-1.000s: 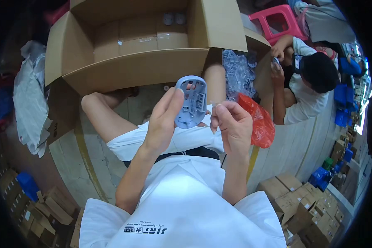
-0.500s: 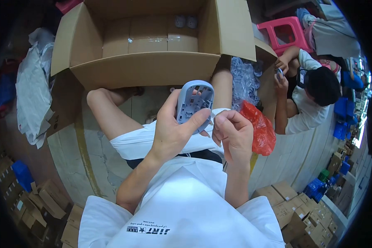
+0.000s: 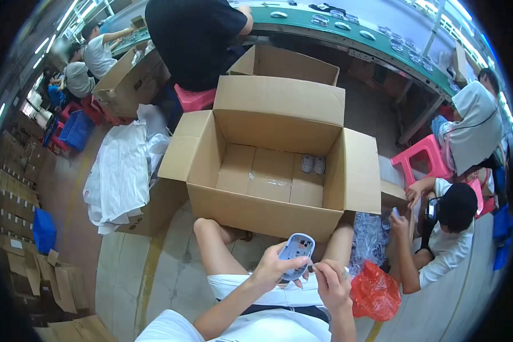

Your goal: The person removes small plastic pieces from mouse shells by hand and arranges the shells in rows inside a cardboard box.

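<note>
A grey oval plastic shell [image 3: 296,249] is tilted above my lap, its inner side with ribs and slots facing me. My left hand [image 3: 272,267] grips it from the left, the thumb laid across its lower part. Close to the shell's lower right edge is my right hand [image 3: 332,280], its thumb and index finger pinched together; what they hold is too small to name. Right of my knee lies a heap of clear plastic-wrapped parts [image 3: 368,239], with a red plastic bag [image 3: 376,292] just below it.
A large open carton [image 3: 262,214] stands before my knees, two small grey pieces [image 3: 313,165] inside. White sheeting [image 3: 119,171] covers a box at left. A crouching co-worker [image 3: 450,233] is at right, near a pink stool [image 3: 422,161]. Behind runs a green workbench [image 3: 302,20].
The view has tilted up, bringing the workbench and more people into sight. Both hands and the shell appear lower in view. My left thumb has moved across the shell.
</note>
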A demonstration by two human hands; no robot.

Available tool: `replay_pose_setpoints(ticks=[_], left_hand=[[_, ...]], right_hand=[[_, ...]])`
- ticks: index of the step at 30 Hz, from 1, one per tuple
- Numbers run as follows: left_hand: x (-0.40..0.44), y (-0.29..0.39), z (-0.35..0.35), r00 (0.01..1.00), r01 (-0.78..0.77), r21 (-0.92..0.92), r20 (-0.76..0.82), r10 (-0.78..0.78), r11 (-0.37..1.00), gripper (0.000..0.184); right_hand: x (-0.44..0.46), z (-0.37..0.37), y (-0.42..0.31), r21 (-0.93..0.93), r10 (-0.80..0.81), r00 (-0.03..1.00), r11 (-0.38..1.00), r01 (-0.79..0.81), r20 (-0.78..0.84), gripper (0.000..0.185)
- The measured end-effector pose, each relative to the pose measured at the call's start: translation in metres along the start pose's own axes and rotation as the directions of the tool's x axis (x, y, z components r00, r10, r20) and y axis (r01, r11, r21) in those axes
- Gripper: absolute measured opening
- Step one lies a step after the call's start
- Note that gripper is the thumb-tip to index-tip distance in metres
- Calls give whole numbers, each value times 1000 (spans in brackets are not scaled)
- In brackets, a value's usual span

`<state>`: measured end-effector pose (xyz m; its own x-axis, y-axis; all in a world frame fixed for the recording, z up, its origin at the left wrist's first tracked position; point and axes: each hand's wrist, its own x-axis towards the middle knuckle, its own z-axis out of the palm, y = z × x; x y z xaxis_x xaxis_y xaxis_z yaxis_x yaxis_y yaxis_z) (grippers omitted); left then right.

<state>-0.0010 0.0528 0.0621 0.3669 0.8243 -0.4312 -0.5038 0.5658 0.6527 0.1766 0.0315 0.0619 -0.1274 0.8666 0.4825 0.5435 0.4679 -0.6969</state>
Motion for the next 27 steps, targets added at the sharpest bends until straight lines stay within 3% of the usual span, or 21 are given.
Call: replay_pose_setpoints(ticks=[1, 2, 7, 8, 10, 13, 16, 22, 26, 27], left_hand=[[0, -1, -1, 999, 38, -14, 22, -37, 999, 38], [1, -1, 1, 999, 33, -17, 19, -32, 999, 38], [2, -2, 4, 978, -203, 88, -41, 207, 975, 45], [3, -14, 2, 971, -231, 120, -34, 237, 965, 48], [-1, -28, -8, 974, -224, 88, 49, 221, 971, 60], [-6, -53, -10, 960, -235, -77, 137, 244, 969, 72], [-6, -58, -9, 958, -240, -98, 137, 252, 966, 76], [-8, -64, -10, 962, -192, -115, 172, 210, 975, 75], [-7, -64, -5, 960, -221, -99, 154, 234, 970, 69], [-7, -64, -5, 961, -220, -99, 152, 233, 970, 69]], right_hand=[[0, 0, 2, -76, -137, 991, 988, 137, 7, 15], [1, -1, 3, -73, -141, 990, 987, 142, 11, 15], [14, -2, -9, 145, 207, 961, 973, -182, -184, 7], [11, -3, -16, 311, 496, 852, 847, -431, -168, 2], [-4, 2, -8, 658, 768, 640, 471, -587, 22, 5], [-31, 20, 8, 796, 738, 674, 397, -457, 19, 6], [-37, 20, 11, 802, 744, 665, 357, -478, 65, 6], [-43, 15, 14, 798, 763, 642, 341, -497, 73, 6], [-44, 20, 12, 459, 574, 809, 758, -464, -130, 4], [-44, 21, 10, 460, 575, 808, 756, -465, -128, 4]])
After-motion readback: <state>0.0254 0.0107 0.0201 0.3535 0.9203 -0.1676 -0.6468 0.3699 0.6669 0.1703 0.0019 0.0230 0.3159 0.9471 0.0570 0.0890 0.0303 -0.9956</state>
